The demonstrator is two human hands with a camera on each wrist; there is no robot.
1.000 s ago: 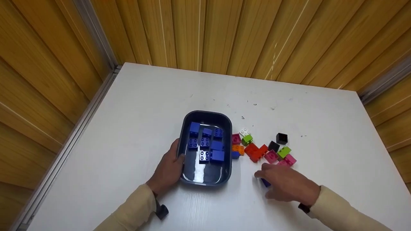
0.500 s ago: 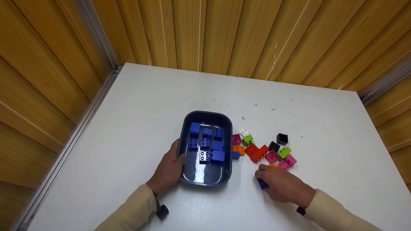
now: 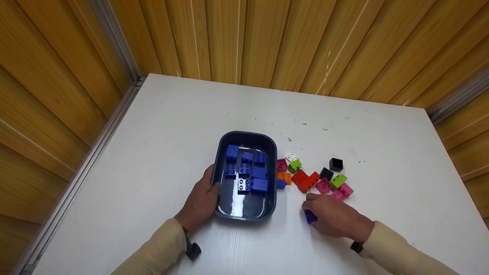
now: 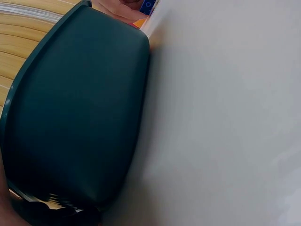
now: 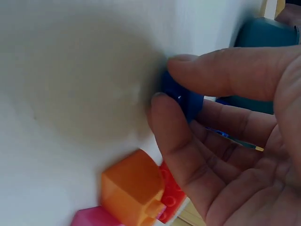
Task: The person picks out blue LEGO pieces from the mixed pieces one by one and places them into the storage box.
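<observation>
A dark blue tray stands on the white table, with several blue toy bricks lying inside. My left hand grips the tray's left side, its thumb over the rim. The left wrist view shows mostly the tray's outer wall. To the right of the tray, my right hand pinches a blue brick between thumb and fingers, low over the table. In the right wrist view that brick is partly covered by the fingertips. An orange brick lies close below this hand.
A loose cluster of bricks lies right of the tray: red, pink, green, black and white. Another blue brick lies against the tray's right side. A wood-panelled wall rises behind the table.
My right hand has drawn its thumb and fingers together on the blue brick and turned it, shifting slightly left. The left hand and tray stay in place.
</observation>
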